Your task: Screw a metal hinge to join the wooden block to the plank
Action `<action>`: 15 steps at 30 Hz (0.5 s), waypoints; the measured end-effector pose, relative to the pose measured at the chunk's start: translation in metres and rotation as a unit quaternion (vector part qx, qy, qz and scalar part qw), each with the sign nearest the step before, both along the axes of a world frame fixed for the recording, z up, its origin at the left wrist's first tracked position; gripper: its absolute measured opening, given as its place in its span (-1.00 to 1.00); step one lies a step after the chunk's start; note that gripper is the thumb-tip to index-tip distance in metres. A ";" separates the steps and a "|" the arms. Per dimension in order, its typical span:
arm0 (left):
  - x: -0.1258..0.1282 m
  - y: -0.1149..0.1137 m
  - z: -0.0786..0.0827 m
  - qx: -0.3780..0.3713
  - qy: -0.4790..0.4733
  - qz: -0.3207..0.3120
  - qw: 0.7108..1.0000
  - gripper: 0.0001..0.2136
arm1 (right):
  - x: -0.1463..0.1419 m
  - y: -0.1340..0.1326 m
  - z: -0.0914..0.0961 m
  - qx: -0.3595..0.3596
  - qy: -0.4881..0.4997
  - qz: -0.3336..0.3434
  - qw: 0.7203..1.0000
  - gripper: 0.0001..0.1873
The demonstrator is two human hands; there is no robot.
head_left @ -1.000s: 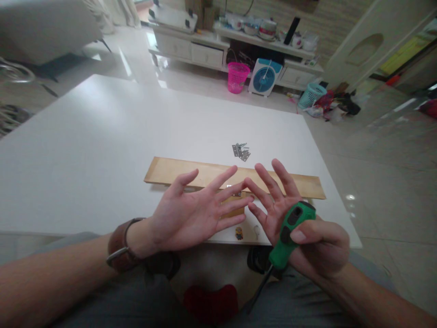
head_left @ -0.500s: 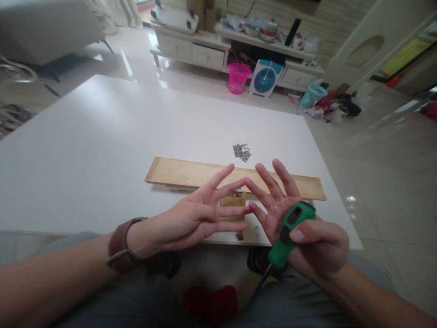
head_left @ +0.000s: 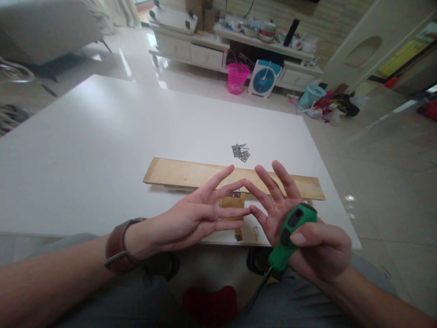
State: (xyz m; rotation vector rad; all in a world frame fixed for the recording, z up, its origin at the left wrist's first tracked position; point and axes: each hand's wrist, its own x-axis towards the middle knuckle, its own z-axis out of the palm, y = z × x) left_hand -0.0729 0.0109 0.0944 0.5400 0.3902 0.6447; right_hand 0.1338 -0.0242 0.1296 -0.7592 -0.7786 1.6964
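My left hand (head_left: 201, 212) is spread over the near edge of the table with nothing in it; two of its fingertips meet fingertips of the other hand. My right hand (head_left: 307, 237) has its fingers spread too, while its thumb presses a green-handled screwdriver (head_left: 286, 246) against the palm, shaft pointing down. Behind the fingers lies a long wooden board (head_left: 184, 173). A short wooden piece (head_left: 233, 202) extends from it toward me, with a metal hinge (head_left: 234, 194) at the joint, partly hidden by my left fingers. Beyond the board, loose hinges and screws (head_left: 241, 152) sit in a small pile.
The white table (head_left: 119, 136) spreads to the left and back. A small yellow figure (head_left: 238, 234) and a small pale item (head_left: 256, 233) lie at its near edge. On the floor beyond stand a pink basket (head_left: 237, 79) and a blue-white fan (head_left: 264, 79).
Both hands keep nearly the same pose, fingertips still touching and the screwdriver still under the right thumb. The view has shifted very slightly.
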 end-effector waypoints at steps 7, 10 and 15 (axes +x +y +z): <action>0.001 -0.001 -0.001 -0.008 0.001 -0.001 1.000 -0.11 | 0.003 -0.001 -0.004 0.001 -0.004 0.004 1.000 0.08; 0.001 -0.001 -0.001 -0.004 -0.006 -0.001 1.000 -0.09 | 0.003 -0.001 -0.004 -0.001 -0.009 0.004 1.000 0.06; -0.001 0.000 -0.001 -0.004 -0.009 -0.009 1.000 -0.13 | 0.001 -0.001 -0.001 -0.004 0.004 -0.002 1.000 0.06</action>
